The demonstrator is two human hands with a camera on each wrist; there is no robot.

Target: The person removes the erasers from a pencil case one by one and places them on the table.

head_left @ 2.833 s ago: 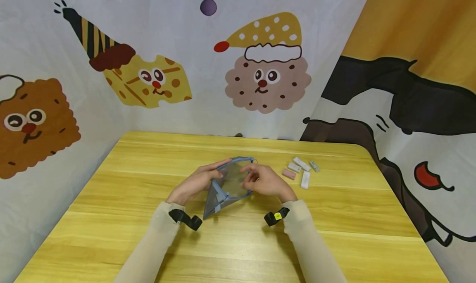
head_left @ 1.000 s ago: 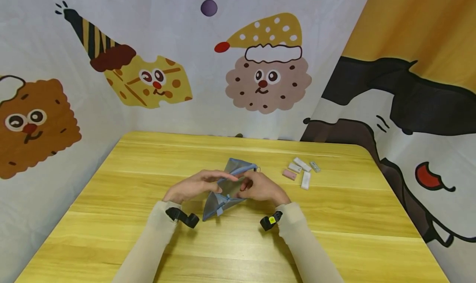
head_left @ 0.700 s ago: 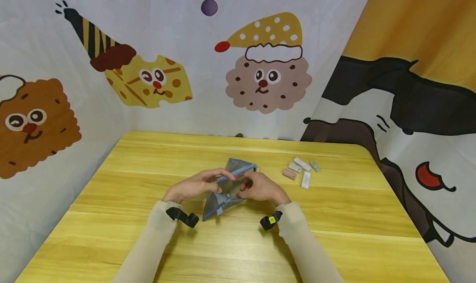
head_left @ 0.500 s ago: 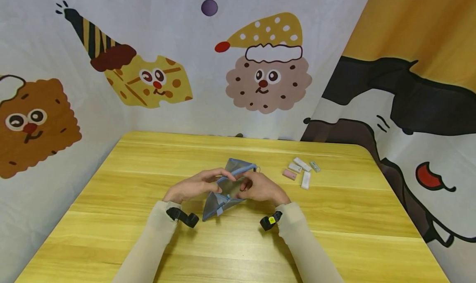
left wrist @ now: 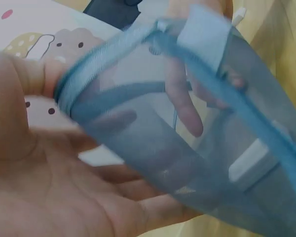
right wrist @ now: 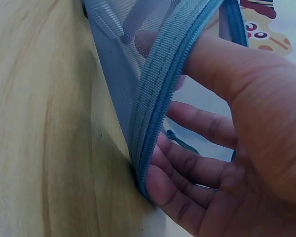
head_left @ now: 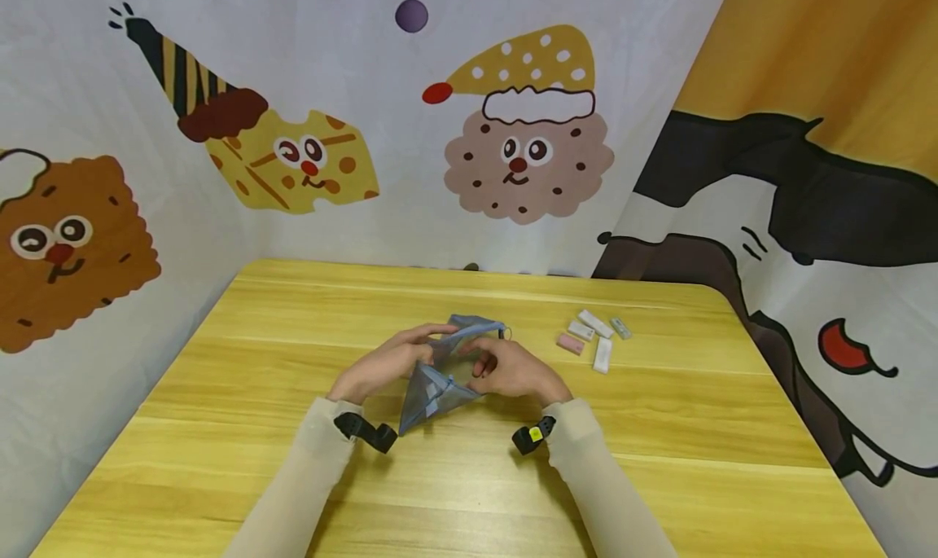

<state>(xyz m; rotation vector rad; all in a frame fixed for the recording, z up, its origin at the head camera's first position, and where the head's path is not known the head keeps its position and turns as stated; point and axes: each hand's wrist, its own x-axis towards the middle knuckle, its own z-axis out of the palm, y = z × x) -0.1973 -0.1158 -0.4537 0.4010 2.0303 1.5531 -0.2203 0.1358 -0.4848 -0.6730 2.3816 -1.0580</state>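
Note:
A blue-grey mesh zipper pouch (head_left: 421,399) stands unzipped on the table between both hands. My left hand (head_left: 383,368) holds its left side, with the thumb (left wrist: 37,76) at the zipper's end and the other fingers behind the mesh. At the right end my right hand (head_left: 523,371) grips the zippered rim (right wrist: 163,94). Its thumb reaches through the opening, while other fingertips touch the zipper lower down. Through the mesh, in the left wrist view, shows a white block (left wrist: 249,165) like an eraser. A pale fabric tab (left wrist: 205,37) hangs from the pouch.
Right of the pouch lie several small erasers: white ones (head_left: 602,354), a pink one (head_left: 570,344) and a grey-green one (head_left: 620,328). The wooden table (head_left: 308,297) ends at a cartoon-printed cloth (head_left: 410,134) behind and at the sides.
Within the last second my left hand has shifted slightly up and left, its index finger leaving the opening, and the pouch's near-left side has risen. My right hand has stayed almost still.

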